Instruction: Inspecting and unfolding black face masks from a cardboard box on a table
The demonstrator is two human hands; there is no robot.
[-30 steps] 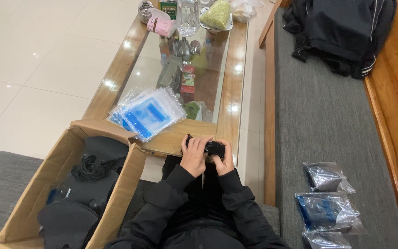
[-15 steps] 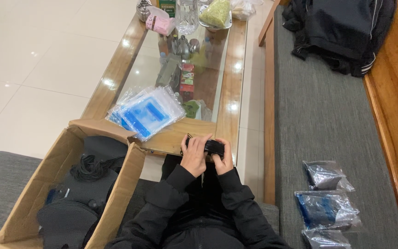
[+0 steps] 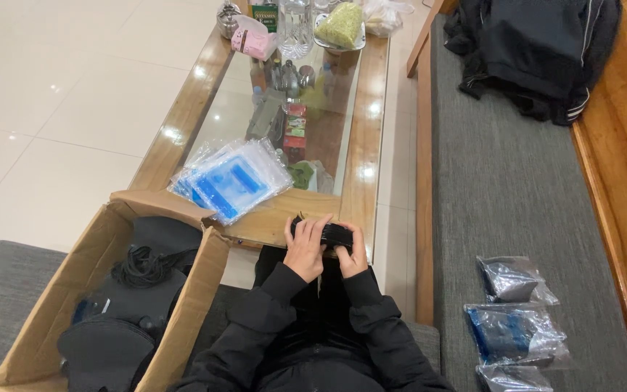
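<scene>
Both hands meet over my lap at the near edge of a wood-framed glass coffee table (image 3: 366, 138). My left hand (image 3: 306, 247) and my right hand (image 3: 353, 252) together grip a small black folded item (image 3: 328, 234), pressed between the fingers. Black sleeves cover both arms. A stack of clear zip bags with blue inserts (image 3: 230, 178) lies on the table just left of my hands. What exactly the black item is cannot be made out.
An open cardboard box (image 3: 110, 239) with black fabric items and a coiled cord stands at my left. Three filled plastic bags (image 3: 517, 319) lie on the grey bench cushion at my right. A dark jacket (image 3: 538, 51) sits farther along. Bottles and food clutter the table's far end.
</scene>
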